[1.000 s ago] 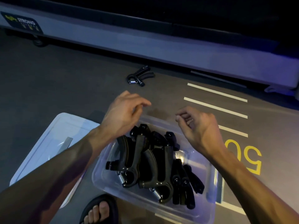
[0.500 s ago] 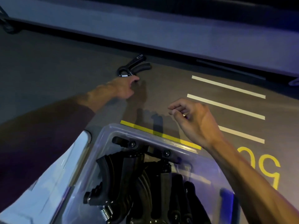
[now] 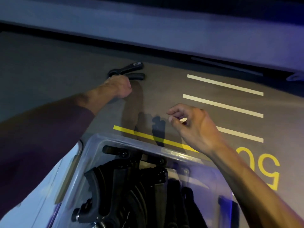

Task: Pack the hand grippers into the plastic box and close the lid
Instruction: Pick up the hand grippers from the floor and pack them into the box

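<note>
Left hand [image 3: 119, 87] curled onto lone hand gripper [image 3: 127, 72] on floor [image 3: 49, 66], well beyond plastic box [image 3: 164, 149]. Right hand [image 3: 194, 129] hovers above box's far rim, fingers loosely bent, holding nothing. Box holds black grippers [image 3: 131, 186]; lid [image 3: 41, 195] lies at left.

Dim grey matte floor [image 3: 49, 63] with white painted stripes [image 3: 223, 104]. Yellow painted line [image 3: 125, 130] and numerals [image 3: 266, 168]. Pale grey platform edge [image 3: 148, 32] beyond, bluish light.

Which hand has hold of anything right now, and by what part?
The left hand grips the black hand gripper on the floor at its spring end, handles pointing away. The right hand holds nothing.
</note>
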### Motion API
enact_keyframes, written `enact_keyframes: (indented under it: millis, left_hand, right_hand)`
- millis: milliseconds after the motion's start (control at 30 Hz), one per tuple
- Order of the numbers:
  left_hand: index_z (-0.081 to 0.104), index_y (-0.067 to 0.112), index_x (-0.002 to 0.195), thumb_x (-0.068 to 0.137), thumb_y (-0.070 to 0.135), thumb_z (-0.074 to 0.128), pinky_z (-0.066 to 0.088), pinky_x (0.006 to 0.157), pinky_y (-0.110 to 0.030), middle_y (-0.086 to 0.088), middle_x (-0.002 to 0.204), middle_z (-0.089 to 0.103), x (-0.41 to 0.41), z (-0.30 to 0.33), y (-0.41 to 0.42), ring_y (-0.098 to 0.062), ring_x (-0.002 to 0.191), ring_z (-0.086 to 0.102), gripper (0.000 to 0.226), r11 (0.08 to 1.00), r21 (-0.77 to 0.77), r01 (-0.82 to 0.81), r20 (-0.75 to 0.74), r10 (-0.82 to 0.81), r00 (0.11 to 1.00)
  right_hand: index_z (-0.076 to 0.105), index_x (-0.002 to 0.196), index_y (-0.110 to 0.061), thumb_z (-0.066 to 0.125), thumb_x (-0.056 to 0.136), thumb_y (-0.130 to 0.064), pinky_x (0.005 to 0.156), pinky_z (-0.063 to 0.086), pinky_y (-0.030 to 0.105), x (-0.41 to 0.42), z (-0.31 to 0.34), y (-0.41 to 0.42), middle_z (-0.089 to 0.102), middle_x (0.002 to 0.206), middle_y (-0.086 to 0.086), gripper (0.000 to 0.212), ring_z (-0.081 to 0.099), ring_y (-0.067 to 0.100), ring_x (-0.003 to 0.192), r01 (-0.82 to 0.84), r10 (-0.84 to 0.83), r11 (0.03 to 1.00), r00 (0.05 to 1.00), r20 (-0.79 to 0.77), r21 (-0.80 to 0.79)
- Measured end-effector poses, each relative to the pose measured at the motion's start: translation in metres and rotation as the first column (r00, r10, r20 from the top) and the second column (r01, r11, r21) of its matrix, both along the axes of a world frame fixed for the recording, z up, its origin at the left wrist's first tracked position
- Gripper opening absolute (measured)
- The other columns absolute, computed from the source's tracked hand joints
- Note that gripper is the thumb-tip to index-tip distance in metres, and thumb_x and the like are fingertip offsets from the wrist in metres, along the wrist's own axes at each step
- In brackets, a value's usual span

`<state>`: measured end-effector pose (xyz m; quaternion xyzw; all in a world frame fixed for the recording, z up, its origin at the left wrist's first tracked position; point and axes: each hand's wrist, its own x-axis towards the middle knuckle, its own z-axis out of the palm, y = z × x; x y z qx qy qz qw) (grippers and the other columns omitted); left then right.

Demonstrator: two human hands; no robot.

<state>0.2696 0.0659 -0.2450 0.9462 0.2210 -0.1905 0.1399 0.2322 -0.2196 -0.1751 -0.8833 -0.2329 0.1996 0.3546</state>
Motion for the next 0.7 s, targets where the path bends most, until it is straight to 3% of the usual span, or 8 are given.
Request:
enact_keyframes:
  millis: [200, 333, 433, 500, 533, 600, 667, 700]
  left_hand:
    - [0.075, 0.028, 0.089, 0.092, 0.028, 0.064, 0.046, 0.073, -0.021, -0.004, 0.091, 0.071, -0.027, 0.035, -0.005, -0.022, 0.087, 0.068, 0.011, 0.952, -0.256, -0.166, 0.222, 0.225, 0.949]
    - [0.068, 0.019, 0.094, 0.099, 0.016, 0.060, 0.052, 0.055, -0.022, -0.012, 0.078, 0.065, -0.047, 0.075, -0.025, -0.010, 0.053, 0.059, 0.011, 0.712, -0.668, -0.217, 0.169, 0.428, 0.888]
    - [0.068, 0.015, 0.092, 0.099, 0.011, 0.060, 0.053, 0.059, -0.027, -0.013, 0.077, 0.065, -0.071, 0.112, -0.046, -0.013, 0.055, 0.059, 0.011, 0.636, -0.770, -0.053, 0.248, 0.375, 0.893]
    - [0.069, 0.017, 0.087, 0.097, 0.009, 0.061, 0.054, 0.059, -0.026, -0.011, 0.073, 0.066, -0.090, 0.137, -0.059, -0.015, 0.058, 0.060, 0.015, 0.602, -0.796, 0.067, 0.320, 0.324, 0.890]
    - [0.069, 0.018, 0.085, 0.097, 0.009, 0.062, 0.054, 0.060, -0.026, -0.009, 0.072, 0.067, -0.100, 0.149, -0.064, -0.017, 0.060, 0.061, 0.017, 0.579, -0.806, 0.122, 0.348, 0.297, 0.889]
    - [0.070, 0.023, 0.080, 0.095, 0.012, 0.063, 0.054, 0.061, -0.027, -0.007, 0.072, 0.068, -0.120, 0.169, -0.074, -0.020, 0.066, 0.063, 0.020, 0.522, -0.827, 0.209, 0.383, 0.252, 0.888]
    - [0.070, 0.026, 0.077, 0.091, 0.018, 0.063, 0.054, 0.063, -0.029, -0.008, 0.074, 0.067, -0.138, 0.181, -0.083, -0.023, 0.068, 0.063, 0.017, 0.468, -0.850, 0.242, 0.384, 0.236, 0.893]
    - [0.069, 0.025, 0.077, 0.089, 0.019, 0.062, 0.053, 0.063, -0.031, -0.009, 0.075, 0.067, -0.145, 0.183, -0.088, -0.025, 0.069, 0.062, 0.015, 0.443, -0.863, 0.244, 0.374, 0.234, 0.898]
  right_hand:
    - [0.071, 0.103, -0.024, 0.063, 0.094, -0.025, 0.069, 0.040, 0.001, -0.011, 0.017, -0.002, 0.068, 0.087, -0.018, 0.012, 0.061, -0.009, 0.085, -0.011, 0.009, 0.999, 0.998, 0.063, 0.033]
    - [0.072, 0.100, -0.022, 0.065, 0.092, -0.020, 0.072, 0.040, 0.005, -0.022, 0.034, -0.004, 0.066, 0.084, -0.017, 0.011, 0.060, -0.007, 0.081, 0.014, -0.022, 0.997, 0.994, 0.108, 0.078]
    - [0.069, 0.107, -0.021, 0.065, 0.091, -0.019, 0.079, 0.050, 0.023, -0.033, 0.049, -0.010, 0.066, 0.092, -0.011, 0.017, 0.062, 0.001, 0.082, 0.057, -0.079, 0.990, 0.983, 0.165, 0.130]
    - [0.061, 0.123, -0.020, 0.064, 0.093, -0.021, 0.085, 0.053, 0.033, -0.041, 0.059, -0.018, 0.064, 0.113, -0.006, 0.030, 0.063, 0.006, 0.084, 0.111, -0.148, 0.977, 0.968, 0.204, 0.182]
    - [0.054, 0.132, -0.020, 0.063, 0.094, -0.022, 0.086, 0.053, 0.033, -0.045, 0.065, -0.022, 0.060, 0.124, -0.005, 0.039, 0.063, 0.005, 0.084, 0.149, -0.194, 0.965, 0.959, 0.207, 0.215]
    - [0.040, 0.146, -0.023, 0.062, 0.095, -0.025, 0.081, 0.051, 0.019, -0.051, 0.078, -0.032, 0.052, 0.138, -0.009, 0.056, 0.062, 0.004, 0.083, 0.212, -0.276, 0.935, 0.939, 0.204, 0.285]
    - [0.034, 0.150, -0.031, 0.063, 0.095, -0.028, 0.071, 0.046, 0.008, -0.056, 0.091, -0.044, 0.053, 0.132, -0.025, 0.063, 0.065, 0.006, 0.080, 0.228, -0.306, 0.917, 0.928, 0.212, 0.327]
    - [0.038, 0.147, -0.035, 0.063, 0.094, -0.030, 0.069, 0.049, 0.012, -0.057, 0.098, -0.050, 0.056, 0.122, -0.032, 0.059, 0.066, 0.008, 0.077, 0.216, -0.295, 0.918, 0.933, 0.208, 0.331]
